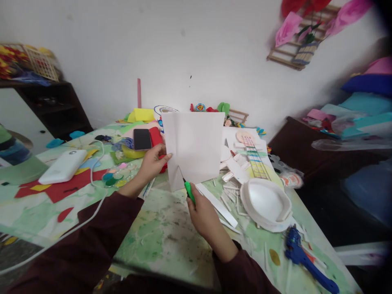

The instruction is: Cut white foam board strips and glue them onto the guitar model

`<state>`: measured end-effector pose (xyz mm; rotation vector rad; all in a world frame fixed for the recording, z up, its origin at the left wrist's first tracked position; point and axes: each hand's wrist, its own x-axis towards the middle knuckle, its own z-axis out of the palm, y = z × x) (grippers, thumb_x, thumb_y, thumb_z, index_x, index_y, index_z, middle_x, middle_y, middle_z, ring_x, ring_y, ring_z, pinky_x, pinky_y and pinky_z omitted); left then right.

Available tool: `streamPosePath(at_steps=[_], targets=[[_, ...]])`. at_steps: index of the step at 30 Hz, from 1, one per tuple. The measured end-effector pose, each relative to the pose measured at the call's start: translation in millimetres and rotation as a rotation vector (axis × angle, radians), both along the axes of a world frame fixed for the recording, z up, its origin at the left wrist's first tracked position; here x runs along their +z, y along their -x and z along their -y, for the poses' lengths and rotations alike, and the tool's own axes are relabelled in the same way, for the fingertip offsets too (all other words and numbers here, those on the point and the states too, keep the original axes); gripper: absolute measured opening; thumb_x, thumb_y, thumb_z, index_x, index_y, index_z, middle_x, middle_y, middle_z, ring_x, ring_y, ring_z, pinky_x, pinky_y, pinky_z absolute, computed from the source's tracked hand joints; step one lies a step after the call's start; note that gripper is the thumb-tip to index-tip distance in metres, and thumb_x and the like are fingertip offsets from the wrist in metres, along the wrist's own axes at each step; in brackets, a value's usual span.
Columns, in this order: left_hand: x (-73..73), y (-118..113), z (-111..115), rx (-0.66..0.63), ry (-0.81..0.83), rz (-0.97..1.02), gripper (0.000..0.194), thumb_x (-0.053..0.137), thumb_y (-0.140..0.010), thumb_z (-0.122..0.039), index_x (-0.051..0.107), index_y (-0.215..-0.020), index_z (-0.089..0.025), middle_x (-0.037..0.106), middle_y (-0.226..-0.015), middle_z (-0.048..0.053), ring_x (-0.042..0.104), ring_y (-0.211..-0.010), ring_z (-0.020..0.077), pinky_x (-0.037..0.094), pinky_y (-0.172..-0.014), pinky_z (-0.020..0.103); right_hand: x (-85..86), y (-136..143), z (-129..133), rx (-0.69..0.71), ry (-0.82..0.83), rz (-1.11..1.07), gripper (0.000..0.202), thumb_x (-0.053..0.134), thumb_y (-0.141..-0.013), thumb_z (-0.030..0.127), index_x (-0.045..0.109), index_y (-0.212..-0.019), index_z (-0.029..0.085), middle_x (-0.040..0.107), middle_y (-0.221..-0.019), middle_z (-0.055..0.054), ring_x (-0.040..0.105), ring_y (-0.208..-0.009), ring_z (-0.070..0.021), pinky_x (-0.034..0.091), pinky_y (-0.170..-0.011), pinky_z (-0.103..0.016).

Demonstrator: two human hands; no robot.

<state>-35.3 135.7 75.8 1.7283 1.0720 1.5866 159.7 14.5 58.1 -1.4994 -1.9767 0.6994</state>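
Observation:
A white board point(196, 147), stiff and rectangular, stands upright on the table. My left hand point(155, 161) pinches its left edge, thumb on the near face and fingers behind. In my right hand point(203, 212) is a craft knife point(189, 191) with a green handle and a long thin blade. The blade slants up and left, with its tip at the lower left part of the board; whether it touches the surface I cannot tell. Close to the right hand lie a long white strip point(219, 206) and several small white offcuts point(232, 196).
A white bowl-like piece point(266, 202) and a blue glue gun point(306, 261) lie to the right. On the left are a white power bank point(63, 166) with a cable, a phone point(142, 139), red scraps point(58, 188) and coloured discs point(119, 175). A wall rises behind the table.

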Motion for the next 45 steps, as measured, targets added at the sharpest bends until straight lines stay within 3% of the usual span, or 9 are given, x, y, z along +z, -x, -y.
streamPosePath(at_steps=[4,9,15,23,27,35,40,43,45], targets=[[1.3,1,4,0.011,0.027,0.012,0.022,0.064,-0.072,-0.035,0.054,-0.081,-0.017,0.055,-0.072,-0.001,0.052,-0.067,0.0138,0.044,-0.063,0.026,10.5,-9,13,-0.007,0.009,-0.106,0.051,0.042,-0.089,0.027,0.039,-0.140,0.021,0.055,-0.131,-0.011,0.053,-0.117,-0.0238,0.042,-0.096,-0.039],[5.4,-3,10,-0.009,0.064,0.056,0.020,0.065,-0.072,-0.033,0.053,-0.078,-0.018,0.049,-0.066,-0.003,0.047,-0.062,0.0126,0.041,-0.060,0.025,20.3,-10,29,-0.005,0.047,-0.108,0.049,0.039,-0.091,0.028,0.037,-0.140,0.023,0.064,-0.114,-0.010,0.061,-0.095,-0.0217,0.047,-0.083,-0.036],[7.5,-10,14,-0.088,0.227,0.319,0.026,0.073,-0.063,-0.032,0.056,-0.075,-0.017,0.053,-0.067,-0.003,0.051,-0.061,0.0099,0.043,-0.056,0.021,13.9,-3,27,-0.014,0.039,0.014,0.051,0.035,-0.092,0.028,0.033,-0.142,0.017,0.067,-0.104,-0.012,0.062,-0.090,-0.0223,0.046,-0.080,-0.034],[-22.6,-13,6,-0.083,0.542,0.489,0.042,0.081,-0.048,-0.031,0.060,-0.080,-0.014,0.062,-0.077,0.000,0.058,-0.067,0.0123,0.050,-0.058,0.024,4.6,-5,20,-0.016,0.103,0.180,0.051,0.034,-0.093,0.028,0.033,-0.142,0.016,0.065,-0.111,-0.014,0.062,-0.101,-0.0241,0.045,-0.084,-0.034],[-39.7,-17,5,-0.085,0.591,0.434,0.042,0.081,-0.049,-0.032,0.060,-0.080,-0.014,0.064,-0.080,0.002,0.060,-0.070,0.0147,0.050,-0.060,0.026,2.6,-7,19,-0.006,0.162,0.258,0.049,0.034,-0.092,0.028,0.035,-0.140,0.016,0.065,-0.111,-0.015,0.063,-0.099,-0.0252,0.045,-0.081,-0.034],[-50.6,-22,8,-0.099,0.549,0.296,0.037,0.073,-0.056,-0.033,0.058,-0.085,-0.014,0.063,-0.083,0.002,0.059,-0.073,0.0156,0.047,-0.062,0.026,-4.0,-9,21,0.066,0.262,0.240,0.047,0.036,-0.091,0.027,0.041,-0.135,0.010,0.062,-0.117,-0.018,0.055,-0.113,-0.0249,0.041,-0.091,-0.034],[-66.7,-26,5,-0.110,0.549,0.194,0.034,0.068,-0.061,-0.036,0.056,-0.085,-0.015,0.062,-0.080,0.002,0.059,-0.070,0.0169,0.049,-0.062,0.030,-2.0,-15,27,0.081,0.306,0.245,0.044,0.035,-0.091,0.027,0.045,-0.131,0.012,0.061,-0.117,-0.016,0.057,-0.109,-0.0242,0.041,-0.090,-0.033],[-76.7,-26,3,-0.060,0.475,-0.022,0.035,0.059,-0.069,-0.034,0.056,-0.095,-0.012,0.064,-0.091,0.009,0.062,-0.081,0.0223,0.051,-0.074,0.039,1.4,-18,28,0.093,0.365,0.272,0.040,0.033,-0.091,0.029,0.051,-0.123,0.012,0.064,-0.109,-0.015,0.061,-0.100,-0.0248,0.043,-0.083,-0.033],[-77.6,-25,3,0.075,0.315,-0.294,0.047,0.058,-0.070,-0.030,0.053,-0.112,-0.009,0.059,-0.112,0.016,0.056,-0.105,0.0290,0.045,-0.091,0.047,2.8,-19,27,0.112,0.398,0.283,0.041,0.033,-0.091,0.030,0.052,-0.123,0.012,0.065,-0.105,-0.015,0.061,-0.096,-0.0247,0.044,-0.081,-0.033]])
